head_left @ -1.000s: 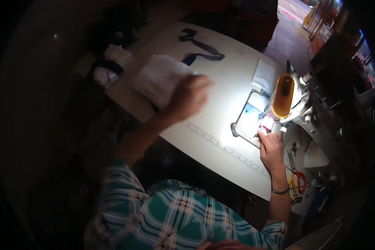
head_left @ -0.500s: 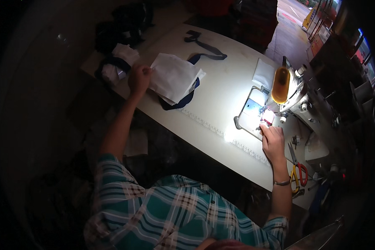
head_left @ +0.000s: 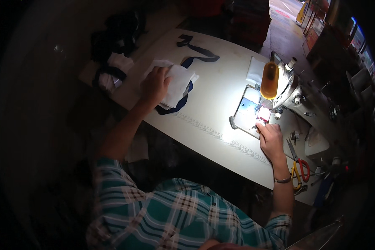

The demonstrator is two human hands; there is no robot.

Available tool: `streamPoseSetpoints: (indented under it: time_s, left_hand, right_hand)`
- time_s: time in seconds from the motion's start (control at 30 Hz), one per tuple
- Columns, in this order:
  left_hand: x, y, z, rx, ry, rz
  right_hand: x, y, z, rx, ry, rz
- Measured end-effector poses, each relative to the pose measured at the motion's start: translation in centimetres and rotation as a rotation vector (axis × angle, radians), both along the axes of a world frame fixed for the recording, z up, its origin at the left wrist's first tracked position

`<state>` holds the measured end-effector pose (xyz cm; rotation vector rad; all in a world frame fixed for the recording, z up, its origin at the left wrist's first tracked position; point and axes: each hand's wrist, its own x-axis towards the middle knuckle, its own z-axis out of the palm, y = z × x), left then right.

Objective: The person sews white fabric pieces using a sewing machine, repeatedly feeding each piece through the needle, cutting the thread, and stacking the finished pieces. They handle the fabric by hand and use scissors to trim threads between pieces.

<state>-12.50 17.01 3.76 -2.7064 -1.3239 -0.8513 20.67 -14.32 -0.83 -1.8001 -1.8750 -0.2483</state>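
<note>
My left hand (head_left: 155, 86) is over a loose stack of white cloth or paper pieces (head_left: 180, 79), its fingers bent and closed at the top sheet's left side; the fingertips are partly hidden. A dark blue strap (head_left: 182, 102) runs out from under the stack. At the sewing machine (head_left: 285, 89), my right hand (head_left: 271, 136) is closed in a pinch beside the brightly lit needle area. Glare and the fingers hide what it pinches. Just left of the needle lies the metal bed plate (head_left: 244, 109).
Scissors (head_left: 298, 164) with red and yellow handles lie right of my right wrist. A ruler scale (head_left: 204, 130) runs along the table's near edge. A white folded piece (head_left: 255, 70) sits behind the machine bed. Dark bundled material (head_left: 118, 35) is at the far left.
My left hand has moved right, from the stack's left edge to over its top. My right hand stays at the needle area. The whole view has shifted slightly.
</note>
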Motion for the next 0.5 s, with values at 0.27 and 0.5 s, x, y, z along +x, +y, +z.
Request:
streamPoseSetpoints:
  time_s: [0.27, 0.5]
  left_hand:
    - [0.4, 0.8, 1.0, -0.322, 0.014, 0.011]
    - [6.2, -7.6, 4.8, -1.188, -0.574, -0.458]
  right_hand:
    - [0.0, 0.1, 0.1, -0.001, 0.022, -0.005]
    - [0.3, -0.5, -0.5, -0.015, 0.077, -0.052]
